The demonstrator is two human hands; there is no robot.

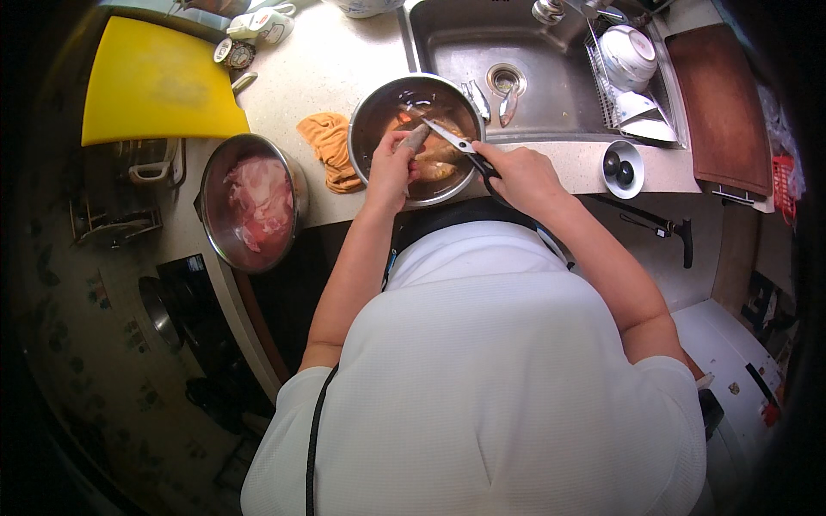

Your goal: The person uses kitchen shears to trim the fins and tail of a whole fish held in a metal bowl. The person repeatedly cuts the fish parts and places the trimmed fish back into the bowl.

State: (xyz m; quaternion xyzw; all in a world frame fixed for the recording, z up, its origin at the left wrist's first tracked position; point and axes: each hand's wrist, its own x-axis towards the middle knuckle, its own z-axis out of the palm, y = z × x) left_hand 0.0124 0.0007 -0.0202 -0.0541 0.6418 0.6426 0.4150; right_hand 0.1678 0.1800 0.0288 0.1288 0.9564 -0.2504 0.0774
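My left hand (392,169) grips a small grey fish (415,138) above a steel bowl (357,158). In my right hand (524,177) is a pair of scissors (459,143) with black handles, its blades pointing left to the held fish. The blade tips are close to the fish; whether they touch it I cannot tell. Below, several yellowish fish (435,171) lie in brownish water inside the bowl. My left hand partly covers the bowl's near left side.
A steel sink (548,77) holds a few small fish (509,106) and a dish rack (600,84). Left of the bowl lie an orange cloth (332,151), a pot (297,187) of raw meat (258,200) and a yellow cutting board (155,84). A small white bowl (634,185) stands at right.
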